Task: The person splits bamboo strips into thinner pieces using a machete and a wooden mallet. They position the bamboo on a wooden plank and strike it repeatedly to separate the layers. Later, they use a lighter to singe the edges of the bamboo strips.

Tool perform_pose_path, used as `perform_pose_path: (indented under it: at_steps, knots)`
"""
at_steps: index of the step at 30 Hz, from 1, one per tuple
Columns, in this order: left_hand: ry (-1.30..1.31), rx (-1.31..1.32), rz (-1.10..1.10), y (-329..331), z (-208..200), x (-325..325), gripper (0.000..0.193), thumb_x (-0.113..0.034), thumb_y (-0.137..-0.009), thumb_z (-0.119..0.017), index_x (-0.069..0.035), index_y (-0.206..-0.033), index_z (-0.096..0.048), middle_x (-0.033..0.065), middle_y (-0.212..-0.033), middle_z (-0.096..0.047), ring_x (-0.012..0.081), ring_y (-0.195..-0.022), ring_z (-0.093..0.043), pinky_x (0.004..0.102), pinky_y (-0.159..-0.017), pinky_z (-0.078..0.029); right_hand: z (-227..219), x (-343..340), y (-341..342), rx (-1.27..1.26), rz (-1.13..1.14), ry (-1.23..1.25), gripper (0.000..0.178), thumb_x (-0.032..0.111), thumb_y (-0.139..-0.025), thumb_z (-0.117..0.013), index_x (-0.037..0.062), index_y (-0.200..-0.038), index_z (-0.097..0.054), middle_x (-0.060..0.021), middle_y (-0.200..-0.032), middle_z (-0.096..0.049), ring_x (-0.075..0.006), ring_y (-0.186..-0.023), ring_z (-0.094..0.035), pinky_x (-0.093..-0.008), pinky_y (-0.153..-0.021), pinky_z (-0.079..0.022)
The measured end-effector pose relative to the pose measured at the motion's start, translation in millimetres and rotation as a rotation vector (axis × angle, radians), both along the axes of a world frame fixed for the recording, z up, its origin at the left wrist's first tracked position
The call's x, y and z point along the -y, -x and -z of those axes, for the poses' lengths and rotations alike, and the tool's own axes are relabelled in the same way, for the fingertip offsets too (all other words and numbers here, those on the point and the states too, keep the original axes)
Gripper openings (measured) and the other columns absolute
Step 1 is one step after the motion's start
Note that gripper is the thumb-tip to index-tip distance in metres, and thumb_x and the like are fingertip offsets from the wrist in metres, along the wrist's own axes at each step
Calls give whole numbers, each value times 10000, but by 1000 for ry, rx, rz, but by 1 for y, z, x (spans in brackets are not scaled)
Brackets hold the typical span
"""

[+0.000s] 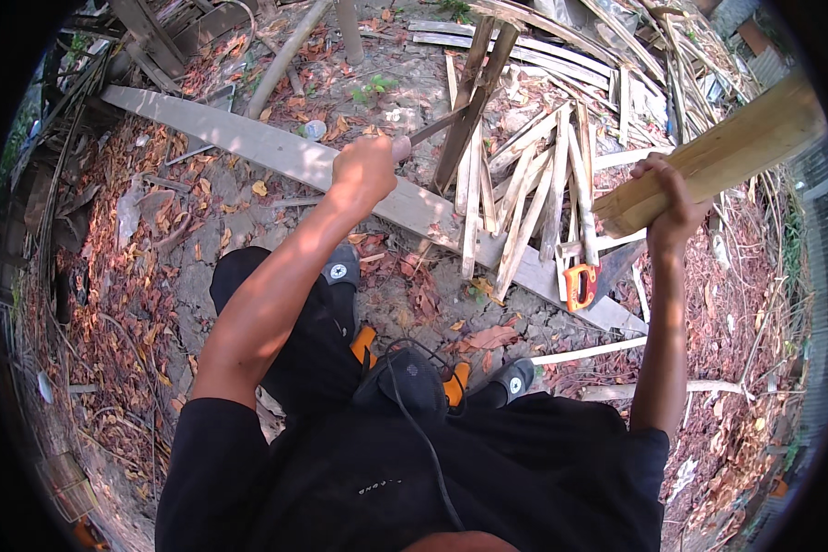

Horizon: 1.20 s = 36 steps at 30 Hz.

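At the upper centre of the frame, one left hand point(363, 173), its grip clamped on the handle of a knife point(437, 127); blade slender and dark, pointing up and right toward two upright wooden stakes point(469, 110), contact with them not clear. At the right of the frame, one right hand point(673, 207), its grip clamped around the lower part of a thick tan pole point(750, 136), which slants to the upper right corner, lower end toward the centre. Crossing from upper left to lower right, one long grey plank point(276, 147), passing beneath the left hand in the view. Right of centre, a loose heap of pale wood strips point(554, 184), several lying across the plank. Just below the pole's lower end, one handsaw point(581, 287), handle orange and red, blade dark, near the plank's right end. Upper right, further split lengths point(524, 53), stacked. Ground point(179, 253): bare earth strewn with brown leaves. Lower centre: dark clothing point(414, 460) and two dark shoes point(517, 379), each bearing a white round mark.
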<state>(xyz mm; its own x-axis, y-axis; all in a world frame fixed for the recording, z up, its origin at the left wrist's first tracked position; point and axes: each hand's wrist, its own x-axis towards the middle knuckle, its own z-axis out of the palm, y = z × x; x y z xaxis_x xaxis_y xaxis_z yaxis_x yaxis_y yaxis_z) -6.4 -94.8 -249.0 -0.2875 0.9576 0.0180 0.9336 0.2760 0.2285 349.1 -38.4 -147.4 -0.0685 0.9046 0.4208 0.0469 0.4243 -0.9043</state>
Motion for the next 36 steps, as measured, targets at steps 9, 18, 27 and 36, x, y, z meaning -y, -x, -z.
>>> perform_pose_path:
  at_steps: [9,18,27,36]
  knots:
    - [128,-9,-72,14,70,11,213,-131,-836,-637,-45,-1019,-706,237,-945,-693,372,-942,-684,468,-823,-543,133,25,-5,531,-154,666,334,145,-637,-713,-46,-905,-654,-119,-747,-650,-213,-608,-624,-352,-562,-521]
    - [114,56,-26,-15,53,-4,191,-168,-866,-627,-16,-944,-713,223,-925,-698,373,-897,-688,465,-770,-543,52,-7,3,-47,55,98,344,181,-741,-703,-113,-900,-619,-155,-745,-654,-208,-614,-656,-330,-579,-552]
    - [234,32,-4,-12,102,-11,228,-123,-781,-668,-2,-975,-681,228,-954,-694,371,-937,-678,447,-806,-549,243,2,-25,948,-153,838,584,316,-553,-767,-129,-921,-681,-244,-870,-695,-299,-821,-679,-348,-745,-525]
    - [228,82,4,-40,129,-11,221,-153,-860,-640,-39,-1048,-668,208,-1017,-683,368,-982,-669,452,-829,-549,69,-64,54,437,75,21,1013,685,-806,-596,-38,-1452,-304,-327,-1374,-443,-401,-1307,-443,-499,-1076,-349]
